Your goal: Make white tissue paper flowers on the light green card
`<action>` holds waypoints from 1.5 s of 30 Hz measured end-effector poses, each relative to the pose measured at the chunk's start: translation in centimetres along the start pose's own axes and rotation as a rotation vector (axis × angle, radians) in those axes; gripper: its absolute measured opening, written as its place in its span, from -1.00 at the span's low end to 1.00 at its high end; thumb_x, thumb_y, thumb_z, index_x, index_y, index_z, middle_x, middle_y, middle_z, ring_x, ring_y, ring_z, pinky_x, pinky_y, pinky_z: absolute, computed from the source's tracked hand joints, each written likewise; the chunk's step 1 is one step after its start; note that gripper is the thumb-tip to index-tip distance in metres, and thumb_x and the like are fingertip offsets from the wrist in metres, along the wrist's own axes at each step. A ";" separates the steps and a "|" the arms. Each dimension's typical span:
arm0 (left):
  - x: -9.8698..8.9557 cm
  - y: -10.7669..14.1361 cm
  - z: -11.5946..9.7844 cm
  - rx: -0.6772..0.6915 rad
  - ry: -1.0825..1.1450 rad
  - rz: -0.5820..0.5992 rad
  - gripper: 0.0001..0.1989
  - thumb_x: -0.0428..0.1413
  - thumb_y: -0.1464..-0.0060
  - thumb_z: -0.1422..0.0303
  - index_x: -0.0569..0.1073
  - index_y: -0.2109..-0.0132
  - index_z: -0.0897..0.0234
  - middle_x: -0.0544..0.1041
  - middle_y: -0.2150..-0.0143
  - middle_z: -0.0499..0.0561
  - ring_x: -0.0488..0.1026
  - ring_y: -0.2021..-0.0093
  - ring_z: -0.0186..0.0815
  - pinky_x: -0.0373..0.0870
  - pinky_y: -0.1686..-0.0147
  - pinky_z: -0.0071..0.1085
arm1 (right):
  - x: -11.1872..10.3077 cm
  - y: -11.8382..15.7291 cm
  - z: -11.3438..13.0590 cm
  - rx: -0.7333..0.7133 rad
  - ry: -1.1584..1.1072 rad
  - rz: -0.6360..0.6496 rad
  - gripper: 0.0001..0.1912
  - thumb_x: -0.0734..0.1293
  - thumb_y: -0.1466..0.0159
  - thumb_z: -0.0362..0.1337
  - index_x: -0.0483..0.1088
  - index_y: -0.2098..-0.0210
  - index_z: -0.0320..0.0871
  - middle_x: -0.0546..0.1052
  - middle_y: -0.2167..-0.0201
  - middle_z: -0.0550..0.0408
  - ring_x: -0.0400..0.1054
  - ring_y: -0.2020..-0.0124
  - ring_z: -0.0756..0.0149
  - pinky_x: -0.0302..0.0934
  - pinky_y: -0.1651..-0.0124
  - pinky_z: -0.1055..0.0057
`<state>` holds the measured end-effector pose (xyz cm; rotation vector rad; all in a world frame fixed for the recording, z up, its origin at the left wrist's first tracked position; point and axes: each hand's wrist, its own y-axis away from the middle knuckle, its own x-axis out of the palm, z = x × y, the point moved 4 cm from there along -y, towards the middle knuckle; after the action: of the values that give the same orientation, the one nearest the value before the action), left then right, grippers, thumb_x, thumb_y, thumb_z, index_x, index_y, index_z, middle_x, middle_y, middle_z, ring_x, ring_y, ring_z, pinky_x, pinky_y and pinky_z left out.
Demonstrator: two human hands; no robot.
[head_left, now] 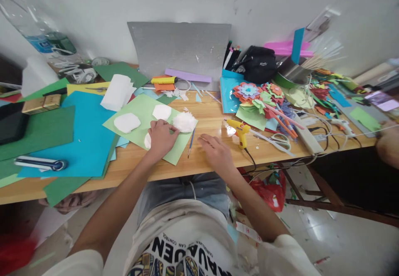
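Observation:
A light green sheet of paper (140, 109) lies on the wooden table at an angle. On it are white paper pieces with cut corners, one at the left (127, 122) and one at the top (161, 112). A fluffy white clump of layered paper (185, 122) sits near its right corner. My left hand (162, 139) rests over the sheet, fingers bent but apart, partly covering another white piece (147, 141); its fingertips come close to the clump. A thin blue brush (191, 143) lies between my hands. Beside it, my right hand (217, 153) lies on the table with fingers loosely extended, apparently holding nothing.
A yellow glue gun (240, 131) with its cord, and scissors (279, 141), lie to the right. Paper flowers (249, 91) stand behind them. Blue paper (84, 134) and a stapler (41, 163) are at the left. Another person's hand (388, 145) shows at the right edge.

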<state>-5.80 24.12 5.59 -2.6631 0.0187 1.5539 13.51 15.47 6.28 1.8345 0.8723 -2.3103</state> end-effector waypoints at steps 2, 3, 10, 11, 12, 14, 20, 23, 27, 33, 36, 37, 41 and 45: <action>0.0 0.0 0.0 -0.003 0.007 -0.001 -0.77 0.11 -0.09 0.19 0.62 0.26 0.18 0.45 0.07 0.12 0.22 -0.08 0.03 0.23 -0.03 -0.06 | 0.9 -1.6 0.4 -0.156 0.130 0.153 -0.68 0.12 -0.39 -0.42 0.37 -0.05 -0.15 0.47 -0.08 -0.08 0.36 0.10 0.18 0.25 0.13 0.25; 0.0 0.1 0.0 -0.005 0.013 0.000 -0.77 0.11 -0.10 0.19 0.62 0.26 0.17 0.46 0.06 0.12 0.22 -0.08 0.03 0.22 -0.03 -0.05 | 1.2 -2.1 0.6 -0.221 0.185 0.210 -0.70 0.13 -0.39 -0.41 0.38 -0.04 -0.18 0.47 -0.06 -0.10 0.36 0.12 0.17 0.23 0.16 0.24; 0.0 0.1 0.0 -0.008 0.023 0.001 -0.80 0.12 -0.09 0.22 0.61 0.26 0.16 0.46 0.06 0.11 0.23 -0.08 0.00 0.23 -0.02 -0.07 | 1.6 -3.4 0.5 -0.510 0.302 0.365 -0.78 0.13 -0.40 -0.41 0.42 0.20 -0.22 0.50 0.20 -0.07 0.32 0.20 0.21 0.13 0.27 0.31; 0.0 0.0 0.1 -0.008 0.021 -0.001 -0.79 0.12 -0.09 0.22 0.61 0.25 0.16 0.46 0.06 0.11 0.23 -0.08 0.00 0.23 -0.02 -0.07 | 1.5 -3.3 0.5 -0.541 0.296 0.372 -0.78 0.14 -0.40 -0.41 0.41 0.19 -0.23 0.50 0.21 -0.06 0.32 0.22 0.22 0.12 0.29 0.32; 0.0 0.0 0.1 -0.007 0.018 -0.001 -0.79 0.12 -0.10 0.21 0.61 0.25 0.17 0.46 0.06 0.11 0.23 -0.08 0.01 0.23 -0.02 -0.07 | 1.4 -3.2 0.6 -0.568 0.289 0.378 -0.79 0.14 -0.40 -0.41 0.41 0.19 -0.23 0.50 0.22 -0.05 0.32 0.24 0.24 0.11 0.30 0.33; 0.1 0.0 0.1 -0.008 0.012 -0.002 -0.78 0.12 -0.10 0.20 0.61 0.25 0.17 0.46 0.06 0.11 0.22 -0.09 0.01 0.23 -0.02 -0.07 | 1.2 -2.9 0.8 -0.597 0.279 0.383 -0.78 0.13 -0.41 -0.41 0.41 0.19 -0.23 0.50 0.26 -0.04 0.32 0.27 0.27 0.10 0.32 0.34; 0.2 0.0 0.1 -0.014 0.004 0.009 -0.78 0.12 -0.10 0.20 0.61 0.25 0.15 0.45 0.05 0.11 0.22 -0.10 0.02 0.23 -0.03 -0.07 | 0.0 -1.4 0.6 -0.477 0.229 0.243 -0.74 0.10 -0.40 -0.42 0.42 0.15 -0.19 0.51 0.28 -0.03 0.34 0.31 0.28 0.14 0.32 0.36; 0.1 0.0 0.1 -0.016 0.005 0.008 -0.79 0.12 -0.10 0.20 0.61 0.25 0.16 0.45 0.06 0.12 0.22 -0.09 0.02 0.23 -0.03 -0.07 | -2.3 -0.6 0.0 -0.272 0.010 -0.025 -0.79 0.16 -0.37 -0.39 0.43 0.21 -0.13 0.51 0.29 -0.01 0.38 0.28 0.29 0.23 0.26 0.37; 0.1 0.0 0.1 -0.009 0.022 0.003 -0.80 0.13 -0.10 0.20 0.61 0.28 0.15 0.45 0.07 0.11 0.22 -0.09 0.02 0.22 -0.02 -0.06 | -4.5 0.6 -0.6 0.157 -0.411 -0.422 -0.92 0.27 -0.31 -0.33 0.42 0.25 -0.10 0.50 0.38 0.06 0.42 0.36 0.31 0.36 0.28 0.34; 0.3 0.0 0.1 -0.010 -0.011 0.017 -0.77 0.11 -0.11 0.18 0.61 0.25 0.15 0.44 0.07 0.12 0.21 -0.09 0.02 0.22 -0.01 -0.07 | -1.6 -0.2 1.1 0.381 -0.721 -0.418 -0.85 0.27 -0.31 -0.23 0.46 0.21 -0.10 0.56 0.36 0.05 0.50 0.34 0.29 0.48 0.21 0.27; 0.4 0.0 0.2 -0.004 -0.013 0.011 -0.77 0.11 -0.11 0.19 0.62 0.25 0.15 0.44 0.07 0.12 0.22 -0.09 0.02 0.23 -0.01 -0.07 | -0.6 -0.9 1.5 0.371 -0.719 -0.407 -0.84 0.28 -0.31 -0.22 0.48 0.21 -0.10 0.59 0.33 0.04 0.52 0.33 0.29 0.49 0.21 0.29; 0.4 0.0 0.2 -0.001 -0.013 0.006 -0.78 0.12 -0.10 0.19 0.62 0.25 0.15 0.45 0.07 0.12 0.22 -0.08 0.01 0.23 -0.01 -0.07 | -0.4 -1.1 1.5 0.368 -0.705 -0.412 -0.84 0.28 -0.30 -0.22 0.48 0.21 -0.11 0.60 0.33 0.03 0.52 0.33 0.29 0.50 0.21 0.29; 0.4 0.0 0.2 0.003 -0.003 -0.008 -0.78 0.12 -0.11 0.19 0.62 0.25 0.15 0.45 0.09 0.12 0.23 -0.07 0.02 0.23 0.01 -0.07 | 0.1 -1.5 1.5 0.361 -0.688 -0.411 -0.82 0.27 -0.31 -0.22 0.49 0.21 -0.11 0.61 0.33 0.03 0.53 0.33 0.29 0.50 0.22 0.31; 0.2 0.1 0.1 0.004 -0.004 -0.008 -0.77 0.12 -0.11 0.19 0.62 0.25 0.16 0.45 0.09 0.12 0.23 -0.07 0.01 0.24 0.03 -0.08 | 0.8 -1.7 1.5 0.364 -0.706 -0.408 -0.81 0.26 -0.32 -0.21 0.48 0.20 -0.12 0.61 0.32 0.03 0.53 0.35 0.30 0.49 0.24 0.34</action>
<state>-5.81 23.99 5.30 -2.6538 0.0108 1.5548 11.27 16.39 6.37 0.7923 0.7871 -3.2069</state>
